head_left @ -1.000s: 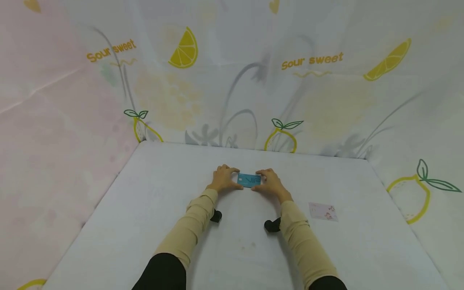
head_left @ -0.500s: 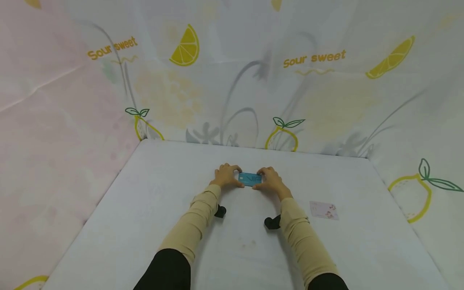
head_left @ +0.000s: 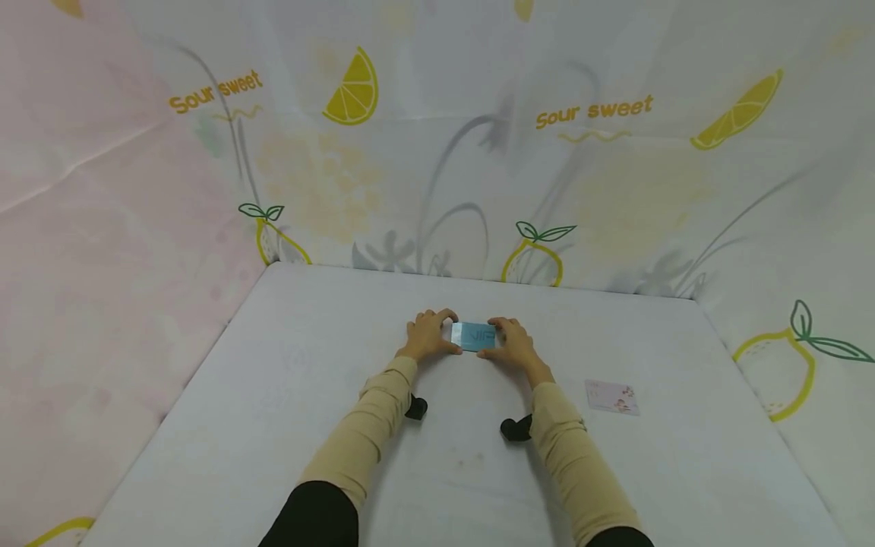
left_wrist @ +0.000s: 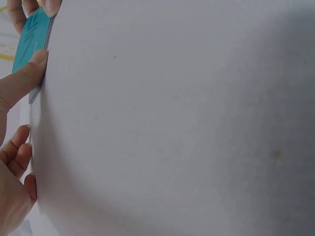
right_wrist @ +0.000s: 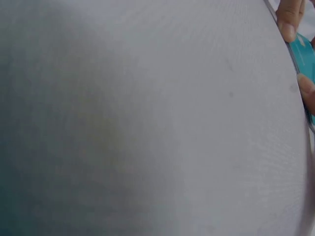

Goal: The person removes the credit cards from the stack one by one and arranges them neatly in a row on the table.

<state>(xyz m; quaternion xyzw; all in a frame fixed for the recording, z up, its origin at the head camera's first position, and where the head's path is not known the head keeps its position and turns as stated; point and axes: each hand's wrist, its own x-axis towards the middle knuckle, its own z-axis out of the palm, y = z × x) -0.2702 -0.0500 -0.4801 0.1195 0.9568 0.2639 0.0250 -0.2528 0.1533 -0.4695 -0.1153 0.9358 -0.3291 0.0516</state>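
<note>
A teal card with VIP lettering point(head_left: 475, 336) lies between the two hands toward the far side of the white table point(head_left: 465, 486). My left hand point(head_left: 425, 334) pinches its left end, thumb on the near edge and a finger at the far edge. At the other end, my right hand point(head_left: 514, 343) grips it the same way. In the left wrist view, the teal card's point(left_wrist: 30, 37) near edge shows thin layers, like a stack, under the left thumb point(left_wrist: 29, 73). The right wrist view catches only a strip of the teal card point(right_wrist: 302, 54) between fingertips.
To the right of the right forearm lies a pale pink card with flower print point(head_left: 611, 397). Black heart-shaped pieces point(head_left: 516, 429) stick out at both wrists. A backdrop with lemon prints point(head_left: 437, 152) rises along the table's far edge and sides.
The teal card has brightened, with a pale glare now over its left end, as its face tilts slightly. Both hands keep their hold on its ends and have hardly moved.
</note>
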